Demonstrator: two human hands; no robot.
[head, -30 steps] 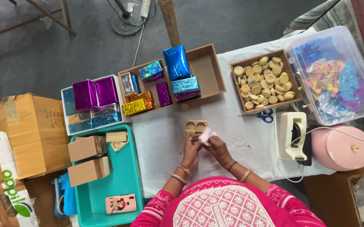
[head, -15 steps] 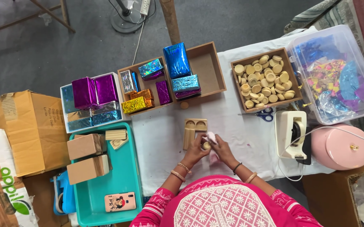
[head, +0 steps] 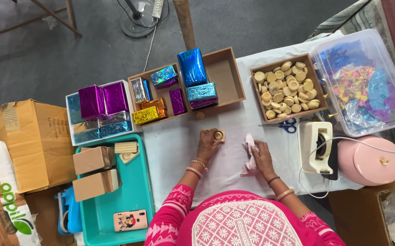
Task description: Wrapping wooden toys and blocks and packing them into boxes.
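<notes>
My left hand rests on a small wooden block with round hollows, fingers closed on its near side on the white tablecloth. My right hand is apart from it, to the right, gripping a crumpled pink cloth that touches the table. A single wooden disc lies just beyond the block.
A cardboard tray of shiny wrapped boxes sits at the back, a box of wooden discs right of it. Scissors, a tape dispenser, a pink tin and a clear tub stand at right. A teal tray lies at left.
My hands were together over the block with the cloth. Now they have parted: the left stays on the block, the right has drawn the pink cloth away to the right.
</notes>
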